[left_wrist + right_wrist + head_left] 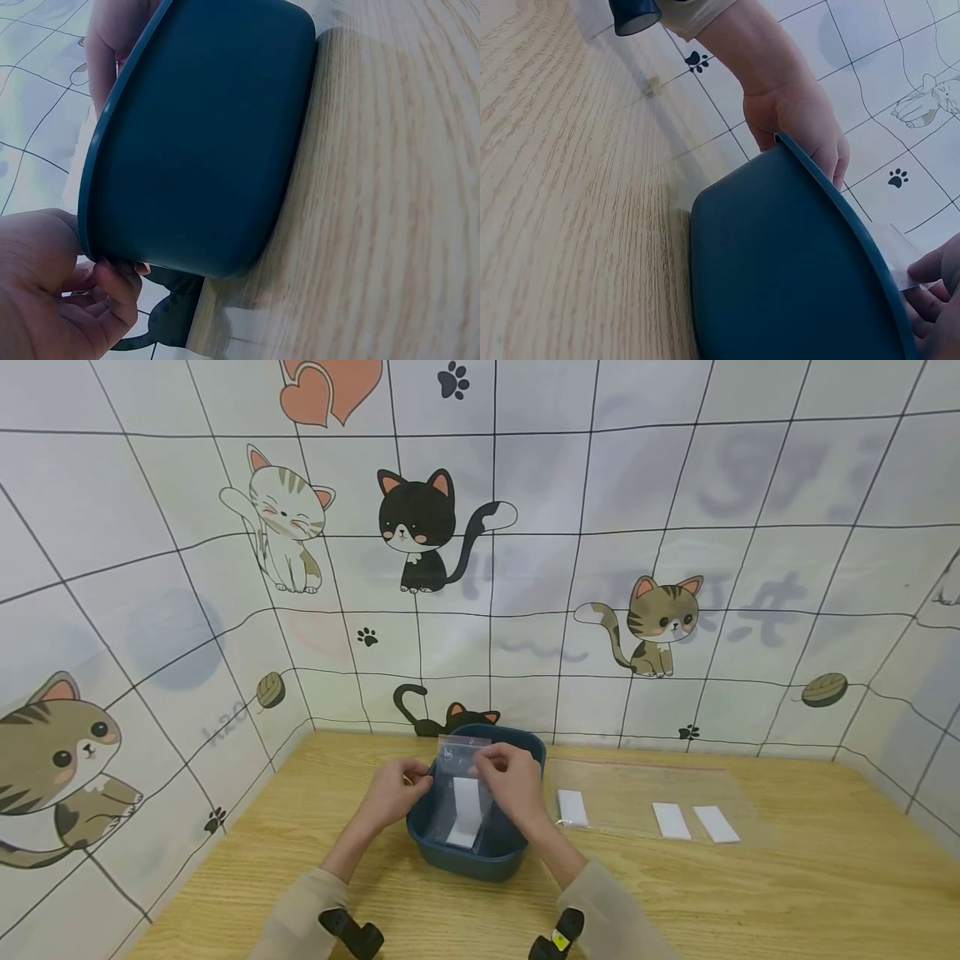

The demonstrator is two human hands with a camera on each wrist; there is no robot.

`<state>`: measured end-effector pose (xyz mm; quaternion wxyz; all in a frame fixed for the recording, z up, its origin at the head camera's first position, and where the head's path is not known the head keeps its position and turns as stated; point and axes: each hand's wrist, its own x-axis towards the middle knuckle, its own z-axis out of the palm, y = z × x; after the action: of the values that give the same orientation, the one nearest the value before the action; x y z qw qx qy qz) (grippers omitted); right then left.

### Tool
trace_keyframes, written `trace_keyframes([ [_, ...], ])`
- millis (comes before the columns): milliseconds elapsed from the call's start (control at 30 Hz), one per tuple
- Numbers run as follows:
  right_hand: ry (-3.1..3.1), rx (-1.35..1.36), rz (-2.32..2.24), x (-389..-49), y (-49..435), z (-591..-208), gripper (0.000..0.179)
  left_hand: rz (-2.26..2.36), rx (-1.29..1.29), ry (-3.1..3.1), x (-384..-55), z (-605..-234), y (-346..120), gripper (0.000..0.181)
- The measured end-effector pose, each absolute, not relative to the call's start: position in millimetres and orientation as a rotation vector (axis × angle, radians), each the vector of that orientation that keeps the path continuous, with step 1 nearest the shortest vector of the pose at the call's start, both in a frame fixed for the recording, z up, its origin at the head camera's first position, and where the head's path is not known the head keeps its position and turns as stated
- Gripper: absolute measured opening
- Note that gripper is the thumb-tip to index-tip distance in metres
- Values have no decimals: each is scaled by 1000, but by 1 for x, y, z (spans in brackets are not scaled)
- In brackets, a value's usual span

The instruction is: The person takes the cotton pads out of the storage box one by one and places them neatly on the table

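A dark blue plastic basin (472, 862) stands on the wooden table, below both forearms. My right hand (512, 781) pinches the upper right edge of a clear zip-lock bag (456, 762) between thumb and fingers. The bag leans inside the basin, with a white rectangular piece (467, 802) showing at its front. At the basin's left rim, my left hand (393, 792) has its fingers curled, thumb and fingertips gripping the edge. In the left wrist view the left hand (71, 292) meets the rim's corner. The right wrist view shows the bag's edge (892, 255) by the right fingers.
Right of the basin a large clear plastic bag (615, 777) lies flat, with three white pieces (670, 821) on or in it. The wooden table (675, 902) meets a tile-patterned cloth wall (525, 635) with cartoon cats behind and at the sides.
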<state>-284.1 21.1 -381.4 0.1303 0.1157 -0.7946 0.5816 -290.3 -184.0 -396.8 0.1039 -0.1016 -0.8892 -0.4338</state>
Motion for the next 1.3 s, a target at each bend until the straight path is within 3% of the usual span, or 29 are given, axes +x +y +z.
trace_keyframes([
  [1300, -2129, 299, 1660, -270, 64, -358, 16, -1263, -302, -2612, -290, -399, -184, 12],
])
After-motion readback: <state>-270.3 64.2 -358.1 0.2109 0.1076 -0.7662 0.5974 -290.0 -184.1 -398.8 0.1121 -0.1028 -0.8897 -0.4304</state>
